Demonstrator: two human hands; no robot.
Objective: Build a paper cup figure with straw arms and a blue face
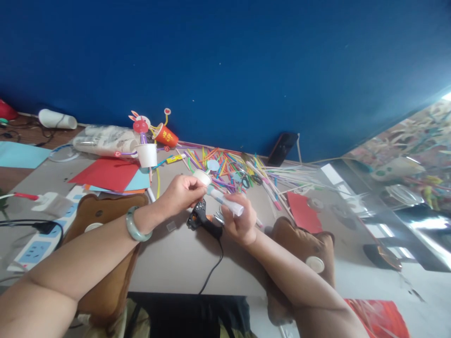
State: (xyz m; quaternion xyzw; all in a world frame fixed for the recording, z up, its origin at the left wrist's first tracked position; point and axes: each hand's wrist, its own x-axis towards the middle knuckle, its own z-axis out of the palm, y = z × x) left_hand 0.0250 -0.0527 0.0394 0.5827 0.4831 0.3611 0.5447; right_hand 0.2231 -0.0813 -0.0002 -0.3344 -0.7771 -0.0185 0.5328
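My right hand [243,218] is wrapped around a thick white marker [230,203], whose pale blue end points toward my left hand. My left hand [186,190] has its thumb and fingers pinched together beside that end; what they hold is too small or hidden to make out. A white paper cup [202,177] shows just behind the left fingertips, and whether they touch it I cannot tell. Below both hands a black glue gun [207,224] lies on the table, its cord running toward the front edge.
Colourful sticks [225,162] are heaped behind the hands, with scissors [246,180] among them. Cup figures [146,155] stand at the back left near red paper [105,177]. Brown cushions [102,220] lie under the forearms. A power strip [44,244] is left; a phone [282,148] leans on the wall.
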